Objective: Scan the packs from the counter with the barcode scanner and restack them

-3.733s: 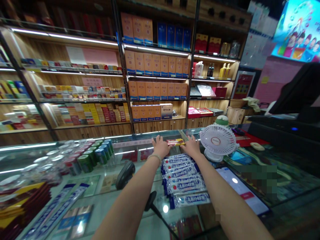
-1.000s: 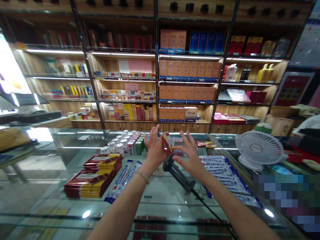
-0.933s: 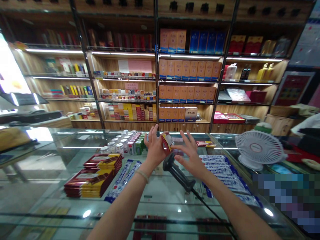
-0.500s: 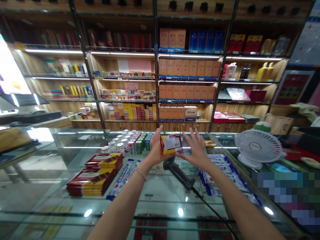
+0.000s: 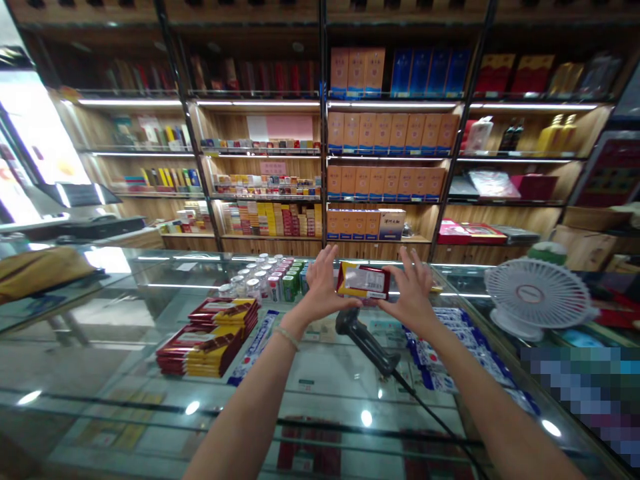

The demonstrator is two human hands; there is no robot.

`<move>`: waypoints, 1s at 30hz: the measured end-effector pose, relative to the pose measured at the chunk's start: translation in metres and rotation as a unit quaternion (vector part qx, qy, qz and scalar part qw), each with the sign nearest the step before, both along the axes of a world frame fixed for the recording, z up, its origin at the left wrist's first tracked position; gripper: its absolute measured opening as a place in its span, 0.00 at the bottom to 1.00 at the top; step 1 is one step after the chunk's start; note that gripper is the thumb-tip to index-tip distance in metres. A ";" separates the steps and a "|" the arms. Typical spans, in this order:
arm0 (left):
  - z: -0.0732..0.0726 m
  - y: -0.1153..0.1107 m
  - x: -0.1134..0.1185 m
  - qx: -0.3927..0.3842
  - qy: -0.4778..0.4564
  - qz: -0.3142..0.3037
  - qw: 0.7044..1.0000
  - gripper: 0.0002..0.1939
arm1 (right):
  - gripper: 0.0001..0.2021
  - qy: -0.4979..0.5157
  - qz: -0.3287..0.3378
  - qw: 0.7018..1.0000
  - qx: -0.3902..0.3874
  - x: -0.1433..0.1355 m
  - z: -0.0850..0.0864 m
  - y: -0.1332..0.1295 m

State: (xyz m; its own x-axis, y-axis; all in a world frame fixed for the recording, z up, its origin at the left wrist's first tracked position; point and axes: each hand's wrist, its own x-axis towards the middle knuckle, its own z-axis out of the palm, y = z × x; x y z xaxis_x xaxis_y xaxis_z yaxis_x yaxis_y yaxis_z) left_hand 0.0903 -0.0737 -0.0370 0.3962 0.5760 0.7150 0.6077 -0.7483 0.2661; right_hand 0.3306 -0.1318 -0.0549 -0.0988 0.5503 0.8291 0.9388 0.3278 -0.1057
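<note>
A red and yellow chocolate packet (image 5: 364, 281) is held up between my two hands, its white label side facing me. My left hand (image 5: 323, 283) grips its left end, and my right hand (image 5: 411, 290) has its right end, the thumb at the lower edge. Just below the packet, a black handheld scanner (image 5: 367, 343) lies on the glass counter with its cable running to the lower right. Stacks of similar red and yellow packets (image 5: 210, 340) are to the left of my left forearm.
Blue and white packets (image 5: 450, 347) lie right of the scanner, others (image 5: 257, 347) beside the stacks. Small jars (image 5: 253, 288) and tubes stand behind. A white fan (image 5: 535, 297) is at the right, a yellow-brown bag (image 5: 43, 272) at the left. Stocked shelves (image 5: 393, 243) line the back.
The view has shifted, with most things appearing slightly further right or left-to-right displaced. The packet has turned a little in my hands, and my right hand has closed onto its right end.
</note>
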 end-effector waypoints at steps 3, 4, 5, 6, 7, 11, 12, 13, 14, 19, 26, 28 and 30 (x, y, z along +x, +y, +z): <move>0.006 -0.002 -0.002 0.058 0.021 0.054 0.997 0.71 | 0.26 -0.012 -0.020 1.000 0.004 0.001 0.001 -0.001; 0.009 -0.005 -0.002 0.081 0.040 0.066 0.994 0.68 | 0.26 -0.019 -0.025 0.999 0.005 0.001 0.001 -0.001; 0.010 -0.008 -0.002 0.104 0.063 0.078 0.990 0.64 | 0.26 -0.026 -0.029 0.999 0.008 0.000 0.001 -0.001; 0.012 -0.012 -0.001 0.125 0.084 0.086 0.985 0.59 | 0.25 -0.034 -0.031 0.999 0.010 -0.001 0.001 -0.002; 0.013 -0.015 -0.001 0.143 0.104 0.091 0.980 0.55 | 0.25 -0.041 -0.032 0.999 0.012 -0.002 0.001 -0.002; 0.013 -0.022 0.003 0.164 0.146 0.087 0.972 0.44 | 0.25 -0.056 -0.034 0.998 0.003 -0.005 0.001 -0.004; 0.013 -0.022 0.003 0.160 0.146 0.085 0.972 0.43 | 0.25 -0.058 -0.034 0.998 -0.003 -0.005 0.001 -0.005; 0.013 -0.022 0.003 0.154 0.145 0.084 0.974 0.41 | 0.25 -0.058 -0.035 0.998 -0.009 -0.006 0.001 -0.005; 0.013 -0.023 0.003 0.147 0.142 0.083 0.975 0.39 | 0.25 -0.057 -0.036 0.998 -0.014 -0.006 0.000 -0.006; 0.015 -0.025 0.002 0.124 0.146 0.091 0.977 0.34 | 0.27 -0.048 -0.031 0.998 -0.022 -0.009 -0.004 -0.006; 0.007 -0.015 -0.008 0.109 0.119 0.100 0.982 0.35 | 0.37 -0.062 -0.041 0.995 -0.070 -0.020 -0.003 0.001; 0.005 -0.011 -0.011 0.106 0.115 0.108 0.982 0.36 | 0.42 -0.050 -0.052 0.993 -0.091 -0.022 -0.003 -0.001; 0.002 -0.008 -0.013 0.101 0.111 0.110 0.983 0.37 | 0.43 -0.032 -0.072 0.990 -0.117 -0.026 -0.002 -0.007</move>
